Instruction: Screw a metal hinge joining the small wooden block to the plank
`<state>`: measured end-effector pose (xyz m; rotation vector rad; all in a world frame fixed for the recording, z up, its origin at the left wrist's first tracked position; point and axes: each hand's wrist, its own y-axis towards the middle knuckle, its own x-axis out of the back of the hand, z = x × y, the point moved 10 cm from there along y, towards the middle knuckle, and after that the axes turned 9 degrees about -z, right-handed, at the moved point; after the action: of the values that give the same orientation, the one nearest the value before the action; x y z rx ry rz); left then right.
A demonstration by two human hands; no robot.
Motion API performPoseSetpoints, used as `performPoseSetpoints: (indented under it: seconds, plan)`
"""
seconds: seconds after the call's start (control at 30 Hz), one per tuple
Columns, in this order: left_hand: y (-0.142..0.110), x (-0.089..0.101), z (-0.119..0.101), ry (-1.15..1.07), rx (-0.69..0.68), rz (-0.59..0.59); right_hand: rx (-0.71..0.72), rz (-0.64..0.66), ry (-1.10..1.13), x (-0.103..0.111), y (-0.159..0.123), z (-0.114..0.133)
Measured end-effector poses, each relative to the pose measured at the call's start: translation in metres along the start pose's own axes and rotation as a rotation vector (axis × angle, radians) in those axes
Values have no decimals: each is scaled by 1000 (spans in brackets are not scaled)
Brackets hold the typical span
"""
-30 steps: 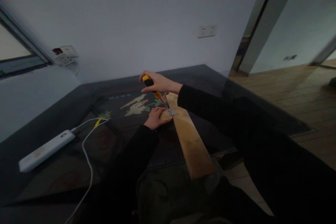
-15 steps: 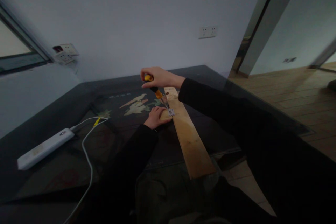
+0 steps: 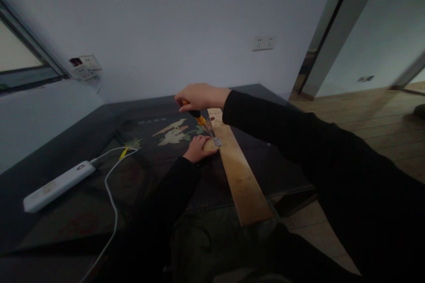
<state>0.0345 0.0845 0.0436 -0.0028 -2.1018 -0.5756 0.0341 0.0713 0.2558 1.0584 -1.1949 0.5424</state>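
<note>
Right hand [image 3: 201, 96], gripping screwdriver [image 3: 201, 120], now covers its top; left hand [image 3: 197, 149] still holds wood block [image 3: 210, 145]. Power strip [image 3: 59, 187] on counter [image 3: 146, 111].

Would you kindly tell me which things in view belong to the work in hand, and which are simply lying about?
In the work:
Screwdriver, in the right hand, tip at the metal plate
Metal plate, hinge-like
Small wooden piece, held by the left hand
Long board

Apparently just lying about:
White power strip
White cable with a yellow tag
</note>
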Motion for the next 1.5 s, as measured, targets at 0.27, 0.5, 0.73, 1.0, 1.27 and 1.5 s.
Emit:
performPoseSetpoints:
  seconds: [0.27,0.5,0.73,1.0,1.27,1.5]
  plan:
    - [0,-5,2,61,-26,0,-18,169,-71,-10,-3,11]
    - [0,-4,1,92,-36,-4,102,173,-83,-6,-1,23]
    - [-2,-3,1,128,22,23,-30,25,-326,2,-3,13]
    - [-5,-3,-2,143,56,61,67,230,-83,-6,-6,20]
    - [-4,-4,0,144,46,50,-64,8,-342,6,-9,6]
    - [-5,-1,-3,132,44,54,7,344,-93,-8,-14,8]
